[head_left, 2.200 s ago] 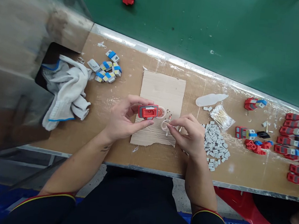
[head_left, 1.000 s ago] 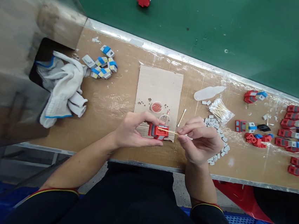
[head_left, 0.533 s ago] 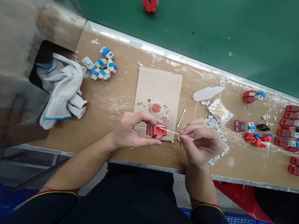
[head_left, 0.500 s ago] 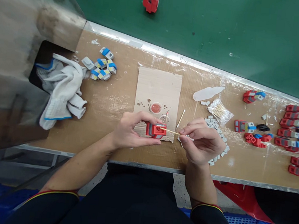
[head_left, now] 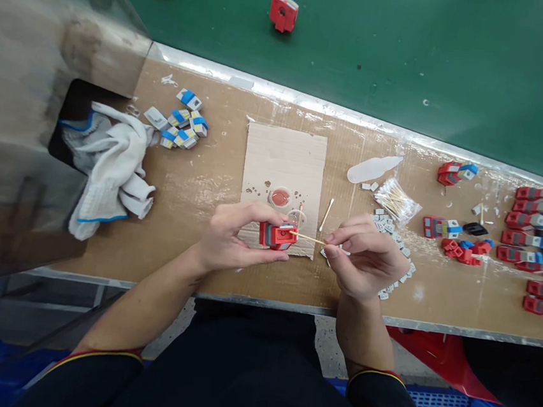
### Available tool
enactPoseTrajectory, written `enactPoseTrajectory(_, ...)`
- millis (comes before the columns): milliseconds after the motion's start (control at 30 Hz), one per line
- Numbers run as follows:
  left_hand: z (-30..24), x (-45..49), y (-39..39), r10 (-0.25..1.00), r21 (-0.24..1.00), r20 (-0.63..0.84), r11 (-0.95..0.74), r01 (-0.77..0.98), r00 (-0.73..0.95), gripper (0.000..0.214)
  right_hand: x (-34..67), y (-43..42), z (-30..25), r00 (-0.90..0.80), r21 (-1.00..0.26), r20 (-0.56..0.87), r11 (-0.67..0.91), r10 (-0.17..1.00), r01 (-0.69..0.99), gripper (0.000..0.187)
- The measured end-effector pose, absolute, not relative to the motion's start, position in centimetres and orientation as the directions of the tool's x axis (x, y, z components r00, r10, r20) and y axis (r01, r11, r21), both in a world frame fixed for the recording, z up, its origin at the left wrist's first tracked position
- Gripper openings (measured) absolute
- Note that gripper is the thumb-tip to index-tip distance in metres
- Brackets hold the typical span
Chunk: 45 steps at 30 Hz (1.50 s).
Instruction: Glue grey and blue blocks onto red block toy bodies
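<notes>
My left hand [head_left: 229, 241] pinches a small red and grey plastic part [head_left: 275, 236] above the near edge of a cardboard sheet [head_left: 285, 160]. My right hand [head_left: 367, 257] grips a thin wooden swab stick [head_left: 309, 238] between thumb and fingers, and the stick's tip touches the top of the red part. A small round cap of red liquid [head_left: 280, 197] and a clear cap [head_left: 297, 217] sit on the cardboard just beyond the part. Another swab [head_left: 327, 214] lies beside the sheet.
Grey small pieces [head_left: 393, 241] lie in a heap under my right hand, beside a bag of swabs [head_left: 396, 201]. Rows of red-blue parts [head_left: 530, 254] fill the right. Blue-white pieces [head_left: 180, 124] and white gloves [head_left: 112, 162] lie left. Two red parts [head_left: 283, 11] sit on the green belt.
My hands came nearer to me from over the caps, and the stick's tip now rests on the red part. On the green belt the red parts drifted right and a second one appeared.
</notes>
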<state>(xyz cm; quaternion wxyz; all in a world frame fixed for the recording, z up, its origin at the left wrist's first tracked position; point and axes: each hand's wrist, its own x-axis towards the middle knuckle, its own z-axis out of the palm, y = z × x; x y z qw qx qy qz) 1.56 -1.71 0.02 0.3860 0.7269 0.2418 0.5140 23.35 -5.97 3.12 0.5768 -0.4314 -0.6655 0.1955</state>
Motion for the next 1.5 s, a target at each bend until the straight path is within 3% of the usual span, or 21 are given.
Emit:
enactPoseTrajectory(733,0.5,1.4,-1.5,0.706,0.743,0.616,-0.668,0.039,0.348,0.033,23.5,-5.9,3.1,0.036,-0.770,0.605,0.574,0.795,0.278,0.018)
enactPoseTrajectory(900,0.3,1.1,-1.4,0.716,0.741,0.621,-0.669,0.058,0.318,0.033,24.7,-5.6,3.6,0.156,-0.764,0.628,0.566,0.762,0.309,0.020)
enactPoseTrajectory(1033,0.3,0.9,-1.2,0.740,0.757,0.607,-0.649,0.071,0.288,0.034,25.5,-5.3,3.6,-0.034,-0.750,0.531,0.488,0.847,0.447,0.018)
enactPoseTrajectory(1167,0.2,0.8,-1.1,0.760,0.775,0.590,-0.628,0.072,0.270,0.037,25.0,-4.7,2.6,-0.241,-0.624,0.432,0.481,0.869,0.616,0.016)
enactPoseTrajectory(1400,0.0,1.2,-1.4,0.832,0.862,0.502,-0.503,-0.061,0.235,0.043,24.5,-4.3,1.7,-0.342,-0.632,0.368,0.503,0.865,0.590,0.013)
enactPoseTrajectory(1500,-0.2,1.3,-1.6,0.853,0.882,0.470,-0.463,-0.090,0.227,0.043,24.9,-4.7,2.6,-0.248,-0.677,0.434,0.495,0.866,0.544,0.016)
